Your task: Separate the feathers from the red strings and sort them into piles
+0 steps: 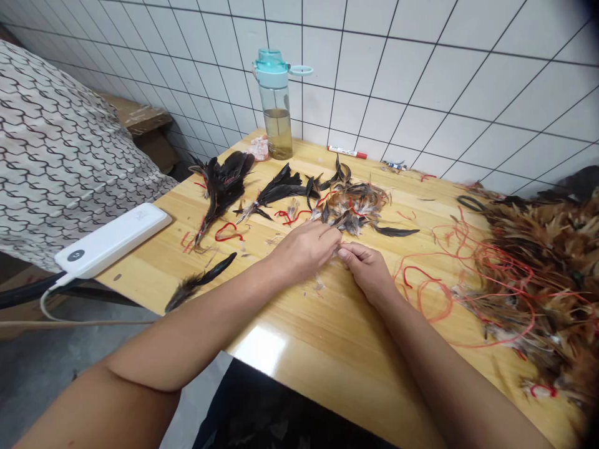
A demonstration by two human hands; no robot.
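Note:
My left hand [306, 249] is closed with its back turned up, just in front of a loose pile of brown, grey and black feathers [360, 202]. My right hand [369, 268] meets it, thumb and forefinger pinched together. Whatever lies between the fingertips is too small and covered to make out. Dark feather tips stick up right behind my left hand, but whether they are held cannot be seen. Farther left lie a bunch of black feathers [224, 181] and a smaller black bunch [281, 190]. One single dark feather [201, 280] rests near my left forearm.
A water bottle [276, 106] stands by the tiled wall, near a red-capped marker [346, 152]. A white power bank [115, 240] overhangs the table's left edge. Tangled red string [435, 299] and a big heap of brown feathers [552, 268] cover the right side.

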